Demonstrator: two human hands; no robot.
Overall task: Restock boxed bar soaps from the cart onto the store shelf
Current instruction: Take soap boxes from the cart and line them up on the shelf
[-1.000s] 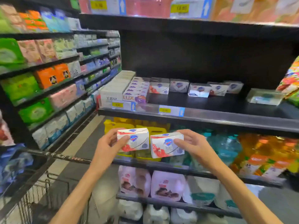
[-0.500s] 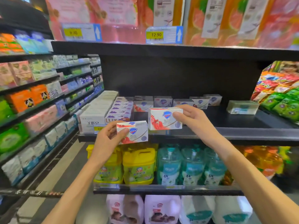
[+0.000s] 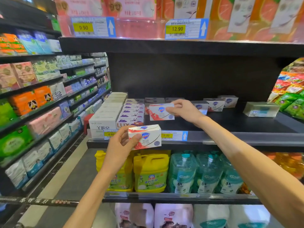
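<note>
My right hand grips a white and red boxed bar soap by its right end and holds it over the black shelf, just in front of the back row of matching soap boxes. My left hand grips a second, identical soap box in front of the shelf's front edge, below and left of the first. Rows of purple LUX boxes and white soap boxes fill the shelf's left end.
A clear-wrapped pack lies at the shelf's right. Price tags line the front rail. Yellow jugs and teal refill pouches stand on the shelf below. The cart handle crosses the lower left, and an aisle of shelves runs along the left.
My right hand has carried its soap box up and deeper over the shelf. My left hand has stayed near the shelf's front edge with its box. The camera has tilted up.
</note>
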